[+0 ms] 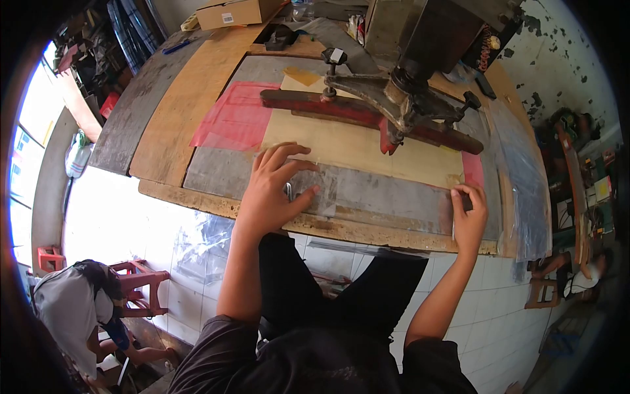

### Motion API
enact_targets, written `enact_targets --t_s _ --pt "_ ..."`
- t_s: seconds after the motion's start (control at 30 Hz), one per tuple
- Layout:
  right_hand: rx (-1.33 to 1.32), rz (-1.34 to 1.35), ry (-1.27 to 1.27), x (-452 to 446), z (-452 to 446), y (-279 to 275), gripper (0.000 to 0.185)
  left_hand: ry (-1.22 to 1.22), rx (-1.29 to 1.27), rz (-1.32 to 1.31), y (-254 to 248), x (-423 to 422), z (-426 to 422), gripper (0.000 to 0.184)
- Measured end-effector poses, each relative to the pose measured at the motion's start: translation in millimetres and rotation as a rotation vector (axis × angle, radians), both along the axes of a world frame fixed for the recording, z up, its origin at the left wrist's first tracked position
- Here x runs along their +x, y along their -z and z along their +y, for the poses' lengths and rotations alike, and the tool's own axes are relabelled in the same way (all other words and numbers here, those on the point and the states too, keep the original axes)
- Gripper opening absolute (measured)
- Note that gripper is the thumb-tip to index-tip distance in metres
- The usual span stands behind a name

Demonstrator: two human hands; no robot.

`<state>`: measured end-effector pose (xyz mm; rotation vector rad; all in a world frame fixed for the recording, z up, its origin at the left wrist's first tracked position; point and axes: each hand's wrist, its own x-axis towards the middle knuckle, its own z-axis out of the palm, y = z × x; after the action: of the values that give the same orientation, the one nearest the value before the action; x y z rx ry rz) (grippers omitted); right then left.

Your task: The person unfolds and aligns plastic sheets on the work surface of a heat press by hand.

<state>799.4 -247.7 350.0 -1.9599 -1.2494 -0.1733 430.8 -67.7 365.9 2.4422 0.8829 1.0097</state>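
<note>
A cream sheet (367, 148) with pink film (239, 115) at its left end lies on the grey plate (216, 172) of the worktable. Above the sheet is a long dark-red bar (315, 105) on a metal bracket (367, 88). My left hand (274, 184) is over the plate's front part, fingers spread and curved, with something small and shiny by the palm. At the right, my right hand (469, 203) has thumb and forefinger close together at the plate, near the sheet's lower right corner; what they hold, if anything, is too small to make out.
A cardboard box (230, 14) and a blue pen (176, 47) are at the back left. Clear plastic (525, 190) hangs over the right edge. A person (75, 308) bends near a red stool (141, 285) at lower left; another person (587, 276) is far right.
</note>
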Motion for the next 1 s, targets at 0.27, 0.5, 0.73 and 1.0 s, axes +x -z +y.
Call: enact_targets --t_s 0.27,0.5,0.73,1.0 --pt "-0.003 -0.009 -0.007 0 -2 -2 0.014 0.061 0.234 0.130 2 -1 -5 0.011" --pt "-0.137 -0.194 -0.022 7 -7 -14 0.013 0.202 0.030 0.191 -7 -10 -35 0.028" --pt "-0.035 -0.257 0.030 -8 -20 -17 0.011 0.282 0.010 0.247 -5 -16 -37 0.036" --pt "0.155 -0.141 -0.282 -103 -51 -16 0.017 0.339 0.022 0.209 -2 -16 -32 0.034"
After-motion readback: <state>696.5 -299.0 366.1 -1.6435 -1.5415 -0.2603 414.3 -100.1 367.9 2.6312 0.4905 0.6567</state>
